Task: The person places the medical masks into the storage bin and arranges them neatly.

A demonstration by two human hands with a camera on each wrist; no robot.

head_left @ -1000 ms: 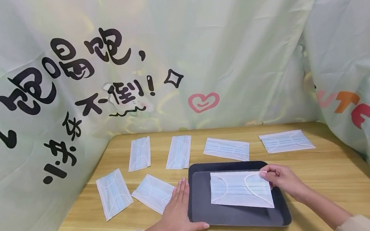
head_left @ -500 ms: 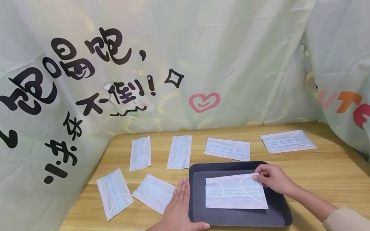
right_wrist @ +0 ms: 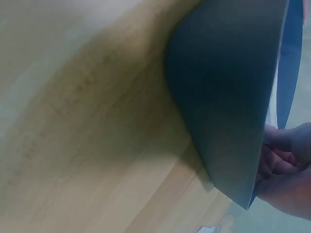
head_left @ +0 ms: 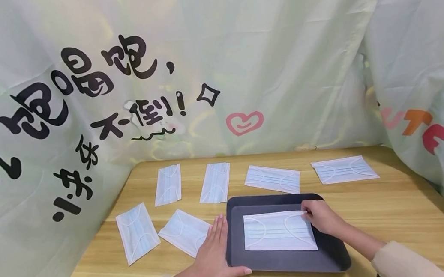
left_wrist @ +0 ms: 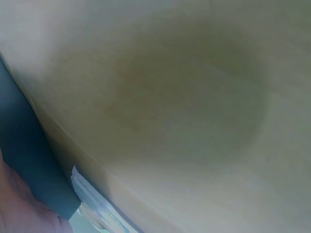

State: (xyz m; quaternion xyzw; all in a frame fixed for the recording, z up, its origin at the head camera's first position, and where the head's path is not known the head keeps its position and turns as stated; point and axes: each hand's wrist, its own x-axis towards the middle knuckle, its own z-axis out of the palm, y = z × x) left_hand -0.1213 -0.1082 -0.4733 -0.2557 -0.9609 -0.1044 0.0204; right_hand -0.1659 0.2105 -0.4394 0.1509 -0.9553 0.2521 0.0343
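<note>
A dark grey rectangular tray (head_left: 289,264) stands on the table, with a pale blue face mask (head_left: 276,233) lying in it, ear loops upward. The mask's upper right corner is pinched by my right hand (head_left: 322,218), whose fingers are curled inside the tray. In the right wrist view those fingers (right_wrist: 277,141) show just past the tray wall (right_wrist: 228,97). My left hand (head_left: 211,257) has its fingers straight and rests along the tray's left side, thumb at the front edge. It overlaps one corner of another face mask (head_left: 182,229).
Another mask (head_left: 137,233) lies at the left of the wooden table (head_left: 385,204). Several more, including one mask (head_left: 344,169) at the back right, form a row behind the tray. A printed cloth (head_left: 279,66) hangs around the table's back and sides.
My right hand has moved left with the mask's corner, and the mask has shifted left and settled flatter in the tray. The left hand and tray stay in place.
</note>
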